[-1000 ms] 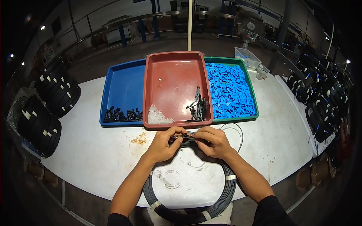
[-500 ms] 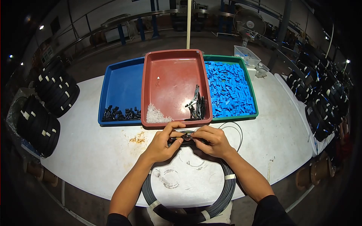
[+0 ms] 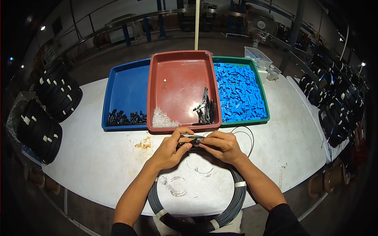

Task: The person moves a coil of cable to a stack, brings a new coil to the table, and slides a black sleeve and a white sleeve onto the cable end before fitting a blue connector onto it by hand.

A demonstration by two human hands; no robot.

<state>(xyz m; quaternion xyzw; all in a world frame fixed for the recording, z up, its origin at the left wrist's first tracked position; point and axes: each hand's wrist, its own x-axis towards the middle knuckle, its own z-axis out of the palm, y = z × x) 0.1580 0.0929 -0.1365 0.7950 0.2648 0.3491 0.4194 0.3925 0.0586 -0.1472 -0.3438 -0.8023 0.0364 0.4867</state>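
Observation:
A coil of dark grey cable (image 3: 241, 196), bound with pale tape, lies on the white table and overhangs its front edge. At the coil's far side my left hand (image 3: 169, 151) pinches a small black part (image 3: 195, 142) between thumb and fingers. My right hand (image 3: 222, 146) meets it there, its thumb and fingertips closed on the same part from the right. The fingers partly cover the part, so its exact kind cannot be made out. A loose loop of thin cable (image 3: 253, 143) curves out beyond my right hand.
Just past my hands stands a red tray (image 3: 179, 74) with clear bits and black pieces. A blue tray (image 3: 128, 86) holds small black parts; a green tray (image 3: 267, 114) holds many blue clips. Stacked black coils (image 3: 39, 126) stand left, more coils (image 3: 334, 114) right.
The right hand's fingers have shifted slightly and straightened around the small black part. The left hand and the coil stay nearly in place.

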